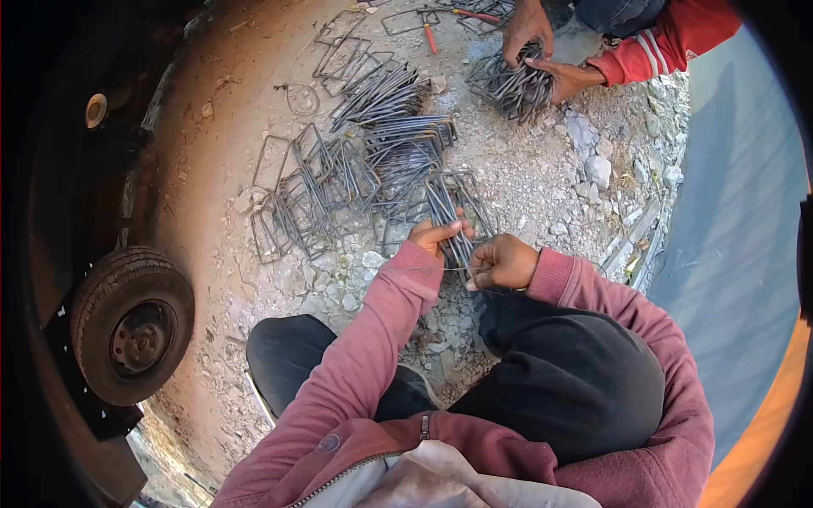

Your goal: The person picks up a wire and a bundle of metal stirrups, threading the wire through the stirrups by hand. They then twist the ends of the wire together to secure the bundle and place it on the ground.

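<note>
A bundle of bent steel stirrups (442, 196) stands upright in front of my knees. My left hand (436, 234) is wrapped round its near end, thumb across the bars. Close on the right side of the bundle, my right hand (506, 261) is closed in a pinch on a thin wire (453, 269), which runs across the lower bars. The wire's ends are hard to follow. Just beyond lie stacked stirrups (406, 148), with looser rectangular ones (318, 190) to the left.
At the upper right, another person's hands (542, 63) grip a second stirrup bundle (512, 85). Red-handled tools (429, 39) lie at the top. A vehicle wheel (131, 326) is at left. Stones (597, 171) and a grey sheet-like surface (728, 237) border the right.
</note>
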Available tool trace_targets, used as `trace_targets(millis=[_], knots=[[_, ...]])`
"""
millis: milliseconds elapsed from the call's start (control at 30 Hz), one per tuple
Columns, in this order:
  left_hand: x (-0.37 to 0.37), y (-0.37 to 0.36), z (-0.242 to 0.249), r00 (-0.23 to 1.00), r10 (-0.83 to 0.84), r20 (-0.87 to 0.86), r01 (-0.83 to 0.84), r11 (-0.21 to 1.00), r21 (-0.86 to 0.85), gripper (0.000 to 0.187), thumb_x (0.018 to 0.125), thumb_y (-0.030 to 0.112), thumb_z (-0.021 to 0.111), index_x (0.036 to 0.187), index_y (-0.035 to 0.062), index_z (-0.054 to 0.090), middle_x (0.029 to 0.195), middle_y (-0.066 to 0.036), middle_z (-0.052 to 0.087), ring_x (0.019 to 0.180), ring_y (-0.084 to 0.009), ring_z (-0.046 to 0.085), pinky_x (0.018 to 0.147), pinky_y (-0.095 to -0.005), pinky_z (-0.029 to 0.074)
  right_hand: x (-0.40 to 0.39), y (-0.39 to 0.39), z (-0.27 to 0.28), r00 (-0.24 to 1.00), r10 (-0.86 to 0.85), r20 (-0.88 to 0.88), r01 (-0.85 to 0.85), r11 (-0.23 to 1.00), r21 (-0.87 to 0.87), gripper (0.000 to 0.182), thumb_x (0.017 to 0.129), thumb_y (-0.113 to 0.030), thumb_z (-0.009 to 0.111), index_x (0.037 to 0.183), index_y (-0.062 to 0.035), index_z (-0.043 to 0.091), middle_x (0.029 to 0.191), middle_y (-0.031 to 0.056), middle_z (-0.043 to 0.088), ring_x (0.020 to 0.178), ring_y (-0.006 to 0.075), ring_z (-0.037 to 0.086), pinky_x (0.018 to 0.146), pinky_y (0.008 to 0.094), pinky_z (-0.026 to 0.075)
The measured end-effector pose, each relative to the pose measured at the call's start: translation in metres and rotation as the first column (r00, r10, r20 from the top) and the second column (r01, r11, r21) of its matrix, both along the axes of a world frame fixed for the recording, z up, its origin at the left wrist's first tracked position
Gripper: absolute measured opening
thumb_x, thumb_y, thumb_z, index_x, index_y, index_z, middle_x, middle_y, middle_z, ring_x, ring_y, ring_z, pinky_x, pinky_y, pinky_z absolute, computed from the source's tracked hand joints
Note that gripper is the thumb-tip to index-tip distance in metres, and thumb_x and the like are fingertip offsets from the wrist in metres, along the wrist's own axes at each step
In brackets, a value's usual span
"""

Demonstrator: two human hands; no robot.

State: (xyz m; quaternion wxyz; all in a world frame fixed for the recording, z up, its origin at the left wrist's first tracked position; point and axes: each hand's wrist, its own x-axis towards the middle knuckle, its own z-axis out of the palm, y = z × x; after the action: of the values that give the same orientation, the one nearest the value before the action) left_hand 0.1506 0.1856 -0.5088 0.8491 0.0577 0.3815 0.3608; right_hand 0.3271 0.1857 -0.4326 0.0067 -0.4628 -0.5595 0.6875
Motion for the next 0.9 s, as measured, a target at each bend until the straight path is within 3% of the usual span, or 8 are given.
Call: trace_targets(millis=[133,267,400,567,667,767,867,900], knots=[[-0.008,0.001,0.010,1.000,-0.018,0.006,0.017,0.998,0.068,0.033,0.080,0.005,0.058,0.112,-0.0009,0.050,0.098,-0.012,0.060,0.095,-0.0234,0.058,0.079,-0.0361,0.051,0.021,0.029,-0.007,0.948,-0.317,0.025,0.315,0.947,0.065,0.029,0.064,-0.017,0.077,0.084,-0.0051,0.059,0.055,-0.0010,0.051,0.052,0.0070,0.046,0.050,0.0238,0.038],[-0.007,-0.007,0.013,0.998,-0.066,-0.019,0.068,0.987,0.143,0.032,0.079,0.002,0.058,0.110,-0.0001,0.051,0.094,-0.012,0.060,0.090,-0.0227,0.060,0.076,-0.0347,0.051,0.020,0.034,-0.016,0.892,-0.439,-0.109,0.449,0.888,0.101,0.023,0.082,-0.026,0.062,0.091,-0.0050,0.057,0.065,-0.0010,0.051,0.060,0.0050,0.044,0.055,0.0212,0.037],[-0.023,-0.023,-0.030,0.951,-0.094,-0.293,0.109,0.993,0.034,0.031,0.078,-0.001,0.060,0.107,0.0019,0.053,0.092,-0.010,0.060,0.079,-0.0216,0.062,0.070,-0.0325,0.052,0.068,0.038,-0.006,0.932,-0.361,0.027,0.296,0.802,0.519,0.029,0.087,-0.030,0.054,0.093,-0.0026,0.062,0.082,0.0076,0.063,0.077,0.0133,0.058,0.070,0.0270,0.044],[-0.031,-0.020,-0.026,0.970,-0.059,-0.235,0.080,0.993,0.083,0.033,0.076,-0.006,0.059,0.107,0.0032,0.054,0.100,-0.005,0.058,0.072,-0.0177,0.061,0.067,-0.0298,0.053,0.075,0.023,0.000,0.849,-0.072,0.524,-0.179,0.894,0.412,0.025,0.082,-0.033,0.057,0.094,-0.0120,0.065,0.084,0.0071,0.065,0.077,0.0218,0.062,0.069,0.0313,0.047],[-0.017,-0.019,-0.008,0.988,0.036,-0.151,-0.017,0.992,0.121,0.032,0.075,-0.008,0.059,0.104,0.0024,0.054,0.097,-0.005,0.058,0.073,-0.0159,0.060,0.068,-0.0290,0.052,0.075,0.015,-0.020,0.914,-0.113,0.390,-0.068,0.904,0.423,0.021,0.082,-0.033,0.057,0.090,-0.0156,0.066,0.081,0.0074,0.065,0.074,0.0224,0.062,0.066,0.0325,0.048],[-0.006,-0.013,0.001,0.985,-0.101,-0.142,0.130,0.968,0.213,0.033,0.074,-0.007,0.061,0.105,0.0008,0.053,0.093,-0.006,0.058,0.077,-0.0159,0.060,0.070,-0.0294,0.052,0.066,0.011,-0.034,0.936,-0.086,0.341,-0.052,0.926,0.375,0.022,0.082,-0.027,0.056,0.097,-0.0113,0.063,0.086,0.0069,0.065,0.080,0.0211,0.061,0.072,0.0318,0.047],[0.025,-0.014,0.042,0.941,-0.258,-0.218,0.317,0.896,0.310,0.045,0.071,-0.006,0.063,0.113,-0.0018,0.047,0.091,-0.006,0.057,0.084,-0.0161,0.058,0.079,-0.0297,0.049,0.038,0.002,-0.063,0.923,-0.259,-0.284,0.219,0.961,-0.166,0.031,0.078,-0.018,0.057,0.106,-0.0045,0.055,0.095,0.0074,0.061,0.088,0.0212,0.058,0.080,0.0322,0.044],[0.033,-0.027,0.023,0.838,-0.274,-0.473,0.487,0.765,0.421,0.054,0.069,0.000,0.065,0.117,-0.0040,0.041,0.100,-0.011,0.053,0.093,-0.0196,0.055,0.084,-0.0317,0.046,0.035,-0.001,-0.064,0.861,-0.370,-0.349,0.259,0.910,-0.323,0.034,0.076,-0.016,0.058,0.107,-0.0032,0.053,0.096,0.0077,0.060,0.089,0.0211,0.057,0.082,0.0322,0.043]])
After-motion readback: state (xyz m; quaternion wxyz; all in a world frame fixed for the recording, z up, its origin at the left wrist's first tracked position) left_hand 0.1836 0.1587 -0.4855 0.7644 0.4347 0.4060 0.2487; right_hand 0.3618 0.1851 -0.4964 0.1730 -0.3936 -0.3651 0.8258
